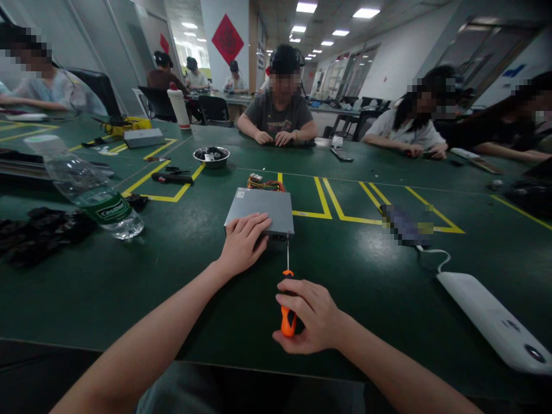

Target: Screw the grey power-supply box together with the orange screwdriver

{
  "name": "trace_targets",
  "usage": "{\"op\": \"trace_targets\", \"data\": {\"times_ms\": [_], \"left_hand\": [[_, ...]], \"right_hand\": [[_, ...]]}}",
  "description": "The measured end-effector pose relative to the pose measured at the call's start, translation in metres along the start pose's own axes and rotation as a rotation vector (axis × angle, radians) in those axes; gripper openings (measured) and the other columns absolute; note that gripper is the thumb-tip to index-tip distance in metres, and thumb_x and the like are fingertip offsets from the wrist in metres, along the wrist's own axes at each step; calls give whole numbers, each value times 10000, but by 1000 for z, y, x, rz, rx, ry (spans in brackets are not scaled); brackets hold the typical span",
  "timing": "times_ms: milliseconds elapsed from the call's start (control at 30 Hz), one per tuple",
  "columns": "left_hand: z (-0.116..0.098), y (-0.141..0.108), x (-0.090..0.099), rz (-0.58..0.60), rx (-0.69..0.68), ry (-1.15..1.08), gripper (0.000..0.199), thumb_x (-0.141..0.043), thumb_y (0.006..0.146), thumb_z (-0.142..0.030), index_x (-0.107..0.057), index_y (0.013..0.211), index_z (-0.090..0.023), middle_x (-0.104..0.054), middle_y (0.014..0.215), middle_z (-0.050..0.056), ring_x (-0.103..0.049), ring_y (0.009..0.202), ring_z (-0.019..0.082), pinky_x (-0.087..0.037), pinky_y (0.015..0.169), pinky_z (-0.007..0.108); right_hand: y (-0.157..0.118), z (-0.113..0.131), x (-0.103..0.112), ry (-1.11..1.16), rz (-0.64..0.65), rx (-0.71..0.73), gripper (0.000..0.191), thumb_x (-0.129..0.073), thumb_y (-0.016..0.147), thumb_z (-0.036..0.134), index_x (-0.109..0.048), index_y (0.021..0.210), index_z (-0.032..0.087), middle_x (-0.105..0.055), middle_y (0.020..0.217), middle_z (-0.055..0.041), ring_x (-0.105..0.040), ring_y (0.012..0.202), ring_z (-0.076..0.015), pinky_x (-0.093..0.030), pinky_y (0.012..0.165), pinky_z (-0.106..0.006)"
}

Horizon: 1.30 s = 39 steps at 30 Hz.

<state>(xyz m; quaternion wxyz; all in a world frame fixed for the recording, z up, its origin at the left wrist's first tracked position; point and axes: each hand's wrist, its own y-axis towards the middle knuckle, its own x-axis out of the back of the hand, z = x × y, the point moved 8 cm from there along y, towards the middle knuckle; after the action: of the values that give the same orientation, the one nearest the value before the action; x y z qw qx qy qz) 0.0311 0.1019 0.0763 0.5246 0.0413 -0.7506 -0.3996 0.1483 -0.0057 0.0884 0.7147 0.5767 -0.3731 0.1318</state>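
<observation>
item 1: grey flat metal box (263, 208), oblong, lying flat on the dark green tabletop (233, 322); small pale label on its upper face; bundle of thin multicoloured cables (268, 185) behind its far edge. long axis roughly crosswise to the person.

item 2: orange-and-black screwdriver (288, 274) with slender metal shaft. long axis runs straight away from the person, roughly square to the near face of the box. tip at that face, by its right-hand end; whether it touches or stops just short cannot be told.

item 3: right hand (308, 316), nearer the screwdriver; fingers and thumb curled around the handle, gripping it. the box lies ahead of these fingers and slightly left.

item 4: left hand (245, 241), nearer the box; laid over its near left part, fingers extended across the top, gripping nothing else.

containers: round shiny metal bowl (211, 164), beyond the box to the left, holding dark small pieces (212, 153), kind unclear. clear plastic bottle with green label (92, 190), far left, capped; fill level uncertain. white tumbler with red-marked lid (179, 109), farther back; contents hidden.
</observation>
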Motion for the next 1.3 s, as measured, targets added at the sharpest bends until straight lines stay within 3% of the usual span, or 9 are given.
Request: {"op": "trace_targets", "data": {"times_ms": [200, 433, 567, 767, 867, 1033, 1167, 1300], "left_hand": [[1, 0, 0, -4, 7, -3, 333, -449, 872, -257, -469, 1204, -244, -536, 1271, 35, -452, 1181, 207, -274, 923, 387], [1, 0, -1, 6, 5, -5, 334, -442, 877, -261, -463, 1210, -242, -531, 1276, 36, -449, 1184, 205, -272, 923, 385], [1, 0, -1, 3, 5, -1, 332, -444, 877, -260, -463, 1208, -241, -531, 1277, 29, -450, 1183, 196, -270, 924, 380], [1, -1, -1, 9, 4, -8, 333, -446, 874, -266, -465, 1205, -239, -527, 1280, 32, -443, 1188, 199, -269, 929, 383], [1, 0, -2, 10, 5, -10, 339, -449, 872, -267, -462, 1209, -237, -527, 1279, 33, -441, 1188, 199, -269, 930, 386], [1, 0, -2, 5, 5, -4, 347, -467, 862, -266, -465, 1208, -241, -530, 1276, 33, -446, 1184, 204, -272, 926, 387], [1, -1, -2, 9, 3, -3, 349, -462, 868, -271, -459, 1215, -243, -527, 1280, 36, -445, 1186, 206, -273, 924, 388], [1, 0, -2, 2, 2, 0, 346, -460, 870, -274, -460, 1215, -245, -528, 1279, 38, -446, 1188, 209, -271, 926, 390]], "right_hand": [[1, -1, 5, 31, 45, 32, 444, -508, 732, 444, -527, 1034, 119, -639, 929, -138, -631, 790, -207, -517, 623, -325], [5, 4, -2, 20, 46, 29, 435, -582, 746, 455, -507, 1018, 124, -675, 944, -148, -660, 750, -187, -510, 574, -279], [2, -1, -1, 68, 16, -40, 479, -575, 728, 518, -476, 1009, 143, -669, 923, -131, -658, 796, -183, -523, 629, -271], [3, 5, -7, 17, 149, 11, 416, -525, 776, 412, -515, 1098, 149, -637, 970, -152, -636, 788, -199, -510, 609, -300], [6, 9, -10, -38, 183, 44, 393, -524, 797, 442, -550, 1081, 172, -647, 961, -146, -636, 769, -196, -499, 576, -299], [5, 11, -11, -11, 89, 47, 338, -564, 785, 435, -539, 948, 140, -669, 943, -131, -649, 760, -165, -514, 578, -259], [2, 6, -6, 31, -7, -34, 366, -595, 751, 469, -499, 892, 145, -667, 895, -128, -653, 755, -165, -532, 605, -245], [3, 6, -6, 60, 73, -42, 388, -559, 772, 434, -509, 1008, 131, -631, 968, -156, -632, 855, -191, -533, 648, -272]]}}
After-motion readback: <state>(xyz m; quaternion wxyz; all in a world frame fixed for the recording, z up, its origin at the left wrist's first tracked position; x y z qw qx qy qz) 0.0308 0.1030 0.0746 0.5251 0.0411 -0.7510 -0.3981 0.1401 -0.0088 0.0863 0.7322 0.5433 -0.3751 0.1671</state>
